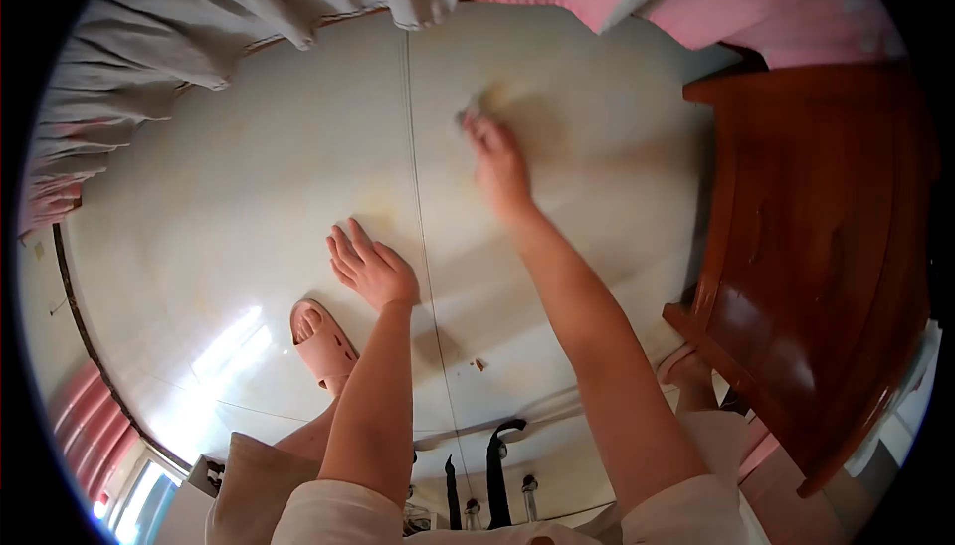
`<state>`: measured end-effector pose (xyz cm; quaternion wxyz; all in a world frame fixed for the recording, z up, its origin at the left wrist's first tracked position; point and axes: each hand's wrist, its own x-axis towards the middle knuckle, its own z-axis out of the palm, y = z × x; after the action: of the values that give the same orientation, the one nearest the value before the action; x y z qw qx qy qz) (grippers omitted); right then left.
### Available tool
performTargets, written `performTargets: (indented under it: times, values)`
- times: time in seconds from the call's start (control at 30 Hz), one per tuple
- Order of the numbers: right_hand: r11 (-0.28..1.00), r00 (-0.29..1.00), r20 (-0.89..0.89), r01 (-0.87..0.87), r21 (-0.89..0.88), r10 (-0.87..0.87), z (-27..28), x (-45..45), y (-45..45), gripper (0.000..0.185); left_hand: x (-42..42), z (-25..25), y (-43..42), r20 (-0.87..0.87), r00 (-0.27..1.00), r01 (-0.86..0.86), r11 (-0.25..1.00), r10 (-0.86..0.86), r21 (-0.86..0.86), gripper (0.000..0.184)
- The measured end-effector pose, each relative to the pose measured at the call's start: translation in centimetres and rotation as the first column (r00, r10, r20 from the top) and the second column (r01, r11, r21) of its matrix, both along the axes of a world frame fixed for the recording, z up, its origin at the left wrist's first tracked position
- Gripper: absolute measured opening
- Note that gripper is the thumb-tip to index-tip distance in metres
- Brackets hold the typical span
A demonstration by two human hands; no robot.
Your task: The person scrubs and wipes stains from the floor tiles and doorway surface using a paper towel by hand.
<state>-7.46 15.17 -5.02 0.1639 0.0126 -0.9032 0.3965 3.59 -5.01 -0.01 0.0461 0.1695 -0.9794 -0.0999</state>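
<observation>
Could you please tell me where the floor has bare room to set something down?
The floor is bare between the left hand and the grey ruffled cloth, and between the right hand and the wooden cabinet. Toward the person's body it is crowded by pink slippers and black straps.

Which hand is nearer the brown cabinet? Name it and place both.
Right. The right hand is left of the cabinet, apart from it; the left hand is farther left, across the floor seam.

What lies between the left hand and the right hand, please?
In the head view, a thin seam in the floor runs between the left hand and the right hand.
</observation>
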Motion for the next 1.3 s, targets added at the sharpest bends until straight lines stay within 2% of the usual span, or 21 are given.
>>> performTargets:
  times: [0.03,0.1,0.13,0.17,0.2,0.23,0.3,0.37,0.4,0.43,0.47,0.53,0.63,0.7,0.77,0.87,1.0,1.1,1.23,1.27,1.3]
  values:
    - [0.989,0.995,0.008,-0.098,-0.108,0.100,-0.3,1.7,-1.2,0.046,0.0,0.1,0.1,0.000,1.000,0.007,1.000,-0.007,-0.004,0.054]
    - [0.940,0.938,0.108,-0.337,0.047,0.331,3.8,3.8,0.6,0.032,-0.2,0.4,0.2,-0.008,1.000,0.000,1.000,0.000,-0.013,0.054]
    - [0.938,0.941,0.014,-0.335,-0.093,0.337,3.4,2.9,2.4,0.023,-0.1,0.5,0.2,0.003,1.000,0.002,1.000,-0.002,-0.019,0.054]
    - [0.913,0.943,-0.078,-0.334,-0.232,0.325,2.7,1.2,4.2,0.016,-0.2,0.4,0.1,0.013,1.000,0.008,1.000,-0.007,-0.025,0.054]
    - [0.973,0.970,0.145,-0.172,-0.153,0.195,3.5,-0.5,5.9,0.018,-0.2,0.3,0.0,0.019,1.000,0.009,1.000,-0.008,-0.021,0.054]
    - [0.999,0.935,0.353,-0.024,-0.039,0.036,4.6,-2.3,6.4,0.020,-0.3,0.2,-0.1,0.026,1.000,0.001,1.000,-0.001,-0.028,0.054]
    - [0.961,0.988,-0.089,0.141,0.239,-0.123,3.9,-7.4,5.5,0.027,-0.2,0.5,0.0,0.036,0.999,0.013,1.000,-0.013,-0.009,0.054]
    - [0.992,0.997,-0.005,0.080,0.100,-0.080,4.0,-9.8,2.7,0.033,-0.3,0.5,-0.2,0.047,0.999,0.008,1.000,-0.008,0.004,0.055]
    - [0.996,0.995,0.099,-0.011,0.094,0.002,4.8,-9.2,1.5,0.036,-0.3,0.6,-0.2,0.060,0.998,0.009,1.000,-0.009,-0.003,0.055]
    - [0.986,0.994,0.089,-0.070,0.149,0.057,4.2,-7.7,1.0,0.034,-0.2,0.7,-0.1,0.077,0.997,0.009,1.000,-0.008,-0.006,0.055]
    - [0.989,0.998,-0.037,-0.047,0.138,0.052,3.4,-5.3,0.9,0.032,-0.3,0.8,0.0,0.076,0.997,0.001,1.000,-0.002,0.009,0.055]
    - [0.988,0.999,-0.039,0.009,0.156,-0.003,4.5,-0.5,2.0,0.029,-0.2,0.8,-0.4,0.076,0.997,0.009,0.999,-0.011,0.032,0.055]
    - [0.984,1.000,-0.001,0.015,0.180,-0.015,5.0,0.0,2.9,0.025,-0.3,0.8,-0.4,0.111,0.994,-0.008,0.999,0.003,0.047,0.055]
    - [0.987,0.996,0.064,0.047,0.151,-0.057,4.8,-4.1,1.9,0.026,0.0,1.0,-0.4,0.123,0.992,-0.006,0.999,0.000,0.045,0.055]
    - [0.979,1.000,-0.020,-0.002,0.205,0.007,4.7,-9.3,0.7,0.025,-0.2,0.9,-0.5,0.104,0.995,0.005,0.999,-0.009,0.045,0.055]
    - [0.984,0.999,-0.040,0.014,0.175,-0.007,3.9,-9.1,0.9,0.024,-0.2,0.8,-0.1,0.117,0.993,-0.015,0.999,0.009,0.049,0.055]
    - [0.975,0.996,0.068,-0.063,0.213,0.050,5.2,1.1,2.7,0.030,-0.3,0.7,-0.6,0.099,0.995,0.000,0.999,-0.005,0.049,0.055]
    - [0.968,0.996,0.069,-0.076,0.239,0.061,5.0,0.7,3.1,0.033,-0.3,0.8,-0.4,0.107,0.994,-0.016,0.999,0.011,0.044,0.055]
    - [0.985,0.997,-0.066,0.039,0.170,-0.028,3.9,-10.8,0.8,0.025,-0.2,0.6,-0.3,0.083,0.997,0.002,0.999,-0.005,0.038,0.056]
    - [0.992,0.996,0.014,0.084,0.092,-0.085,3.6,-13.2,-0.3,0.024,-0.3,0.6,-0.2,0.085,0.996,0.009,0.999,-0.012,0.033,0.056]
    - [0.987,0.962,0.235,0.114,0.117,-0.139,4.8,-14.4,-1.7,0.025,-0.3,0.7,-0.2,0.079,0.997,0.013,1.000,-0.015,0.017,0.056]
